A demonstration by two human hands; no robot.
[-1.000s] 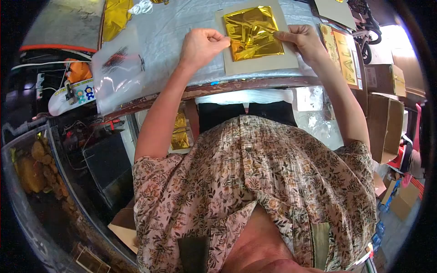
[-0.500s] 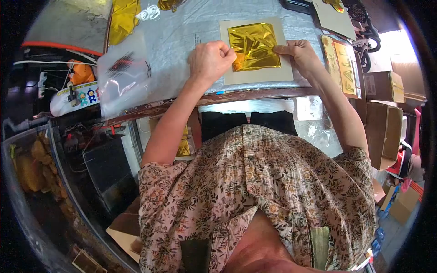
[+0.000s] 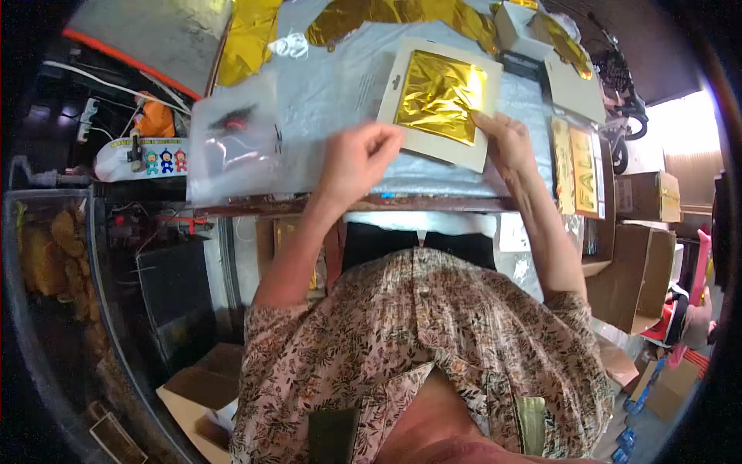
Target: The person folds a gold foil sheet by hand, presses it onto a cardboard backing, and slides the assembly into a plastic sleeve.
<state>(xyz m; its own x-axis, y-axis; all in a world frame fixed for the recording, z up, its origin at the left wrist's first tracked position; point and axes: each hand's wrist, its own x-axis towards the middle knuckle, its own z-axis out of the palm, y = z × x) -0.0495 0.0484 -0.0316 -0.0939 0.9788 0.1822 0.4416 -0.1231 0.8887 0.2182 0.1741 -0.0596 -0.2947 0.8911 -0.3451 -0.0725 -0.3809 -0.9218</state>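
A beige backing card with a hang slot is tilted on the table, a folded gold foil sheet lying on its face. My right hand pinches the card's right side, its thumb on the front by the foil's edge. By the card's lower left corner is my left hand, closed with curled fingers and slightly blurred; whether anything is in it is hidden. A clear plastic bag lies left of that hand.
Gold foil stretches along the table's far side, near a white cord bundle. At right lie a FALL sign and a pale open box. The worn wooden table edge runs in front of me; cardboard boxes stand at right.
The card has turned clockwise and its slotted end now shows. My right hand keeps its pinch, while my left hand has shifted slightly off the foil. More of the table's far side is visible.
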